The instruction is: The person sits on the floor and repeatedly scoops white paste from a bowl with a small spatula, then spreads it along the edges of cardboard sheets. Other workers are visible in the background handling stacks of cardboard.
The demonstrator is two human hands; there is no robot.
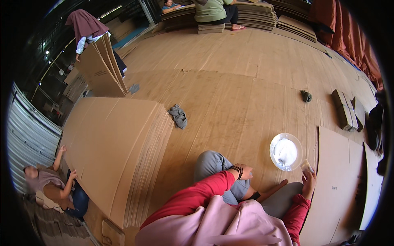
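While seated on a floor of flattened cardboard sheets (246,90), faces a tall stack of cardboard (119,143) rising well off to the left of the left hand, long edge running away up-left. Just right of the right hand, a loose cardboard panel (340,180) lies flat, long axis running away from the body. Ahead of the right hand and slightly to its left sits a round white bowl (286,152) holding what looks like white paste; near, not touching. Farther out, ahead of the left hand: a crumpled grey rag (178,116). Well ahead and right of the right hand: a small dark rag (306,96) and some bundled packs (347,108).

Right hand (308,180): raised, fingers curled around a small pale object (305,165) pinched at the fingertips; kind too small to tell. Bowl lies directly beyond those fingertips, so clearly nearer this hand than the other.

Left hand (244,172): resting on the bent knee, loosely closed, beaded bracelet at the wrist; whether anything is held, cannot tell. Bowl lies to its right and a little ahead.

Elsewhere, 4 other people at work, all well apart from both hands.
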